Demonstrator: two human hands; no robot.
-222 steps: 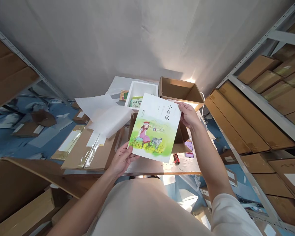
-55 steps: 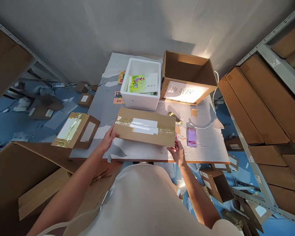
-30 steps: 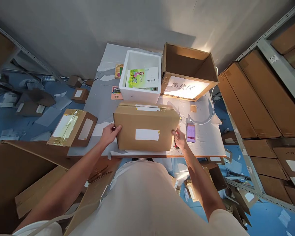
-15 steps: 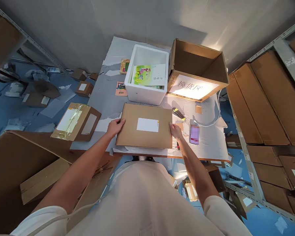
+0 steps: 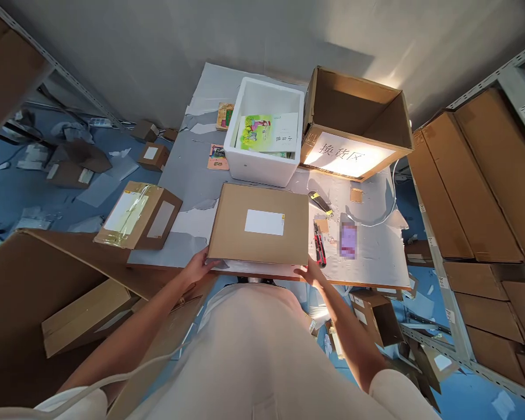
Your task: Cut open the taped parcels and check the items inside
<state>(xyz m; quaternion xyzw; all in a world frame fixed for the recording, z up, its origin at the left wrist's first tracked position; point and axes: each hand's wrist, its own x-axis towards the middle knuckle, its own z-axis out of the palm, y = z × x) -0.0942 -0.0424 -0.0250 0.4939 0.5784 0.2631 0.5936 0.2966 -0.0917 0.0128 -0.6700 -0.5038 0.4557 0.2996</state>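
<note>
A flat brown cardboard box (image 5: 227, 227) with a white label (image 5: 265, 222) lies near the table's front edge. My left hand (image 5: 198, 267) grips its near left corner, the fingers curled along the front edge. At the near right corner, my right hand (image 5: 312, 273) holds the box in the same way. Right of the box lie a red and black utility knife (image 5: 319, 245) and a yellow and black utility knife (image 5: 320, 203). A phone with a blurred screen (image 5: 348, 239) rests farther right.
Behind the box stand a white foam box (image 5: 262, 166) with books in it and an open carton (image 5: 354, 175) with a handwritten sign. A taped parcel (image 5: 135, 216) sits at the table's left edge. A large open carton (image 5: 9, 280) is at left, shelving with boxes (image 5: 476, 175) at right.
Both hands have slid from the sides of the flat box toward me, down to its near corners. The red and black utility knife now shows more fully. The box stays almost in place.
</note>
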